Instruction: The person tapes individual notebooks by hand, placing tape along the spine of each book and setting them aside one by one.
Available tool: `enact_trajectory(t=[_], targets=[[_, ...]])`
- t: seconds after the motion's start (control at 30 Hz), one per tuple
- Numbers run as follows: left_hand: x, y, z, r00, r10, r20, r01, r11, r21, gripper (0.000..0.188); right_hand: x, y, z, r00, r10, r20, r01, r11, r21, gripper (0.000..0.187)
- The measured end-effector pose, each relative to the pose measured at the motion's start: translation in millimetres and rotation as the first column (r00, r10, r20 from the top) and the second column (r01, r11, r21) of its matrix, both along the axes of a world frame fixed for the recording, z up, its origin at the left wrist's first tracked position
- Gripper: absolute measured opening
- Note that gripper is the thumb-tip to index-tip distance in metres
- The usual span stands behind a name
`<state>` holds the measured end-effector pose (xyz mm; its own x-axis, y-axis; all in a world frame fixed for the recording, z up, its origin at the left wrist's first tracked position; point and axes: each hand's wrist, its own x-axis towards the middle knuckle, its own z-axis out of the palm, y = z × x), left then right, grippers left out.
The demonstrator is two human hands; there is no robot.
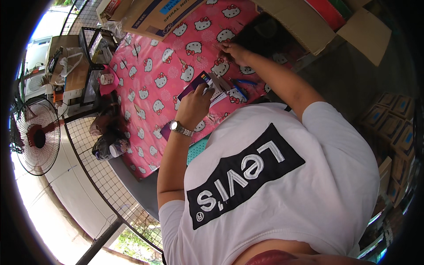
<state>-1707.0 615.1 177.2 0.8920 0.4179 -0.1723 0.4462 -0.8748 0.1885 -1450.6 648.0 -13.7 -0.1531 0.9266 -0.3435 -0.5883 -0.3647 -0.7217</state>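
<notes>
My left hand (195, 105), with a metal-banded watch on its wrist, is bent over a small spiral notebook on the table, its fingers curled at the edge. The notebook shows a dark purple cover (201, 80) and white pages with a spiral edge (219, 98). Farther right and away from me, my right hand (235, 52) is over the tablecloth, its fingers loosely bent and apart; I make out nothing in them. Between the notebook and my right forearm lie a blue pen-like object (245, 82) and another blue tool (240, 92).
A pink cat-patterned tablecloth (148, 90) covers the table. Cardboard boxes stand at the far edge (154, 20) and far right (300, 22). A pink cup (106, 79) and a tipped cup (118, 149) are at the left, beyond them a fan (39, 135). Stacked packs (393, 117) are at the right.
</notes>
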Motion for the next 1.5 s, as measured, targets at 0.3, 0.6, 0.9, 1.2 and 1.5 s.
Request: enact_trajectory(t=[0.3,0.6,0.9,1.2,1.5], targets=[[8.4,-3.3,7.5,1.000,-0.012,-0.020,0.013,0.999,0.050,0.045,4.2,4.1,-8.9,0.993,0.046,0.112,-0.039,0.997,-0.068,0.039],[12.6,-1.7,11.0,0.999,0.014,-0.031,-0.014,1.000,-0.013,0.037,13.1,11.2,4.7,0.995,0.094,-0.020,-0.094,0.996,0.004,0.039],[4.4,-8.2,-4.0,0.990,0.126,0.068,-0.127,0.992,0.014,0.035,-8.1,-69.2,108.8,0.968,0.191,0.160,-0.203,0.978,0.057,0.034],[0.9,0.7,-4.8,0.972,0.061,0.225,-0.072,0.997,0.039,0.032,-24.1,-86.1,114.5,0.957,0.145,0.252,-0.198,0.959,0.203,0.032],[17.5,-3.7,21.6,0.959,0.216,0.182,-0.247,0.954,0.171,0.029,-38.2,-111.1,143.8,0.779,-0.225,0.585,-0.085,0.886,0.456,0.033]])
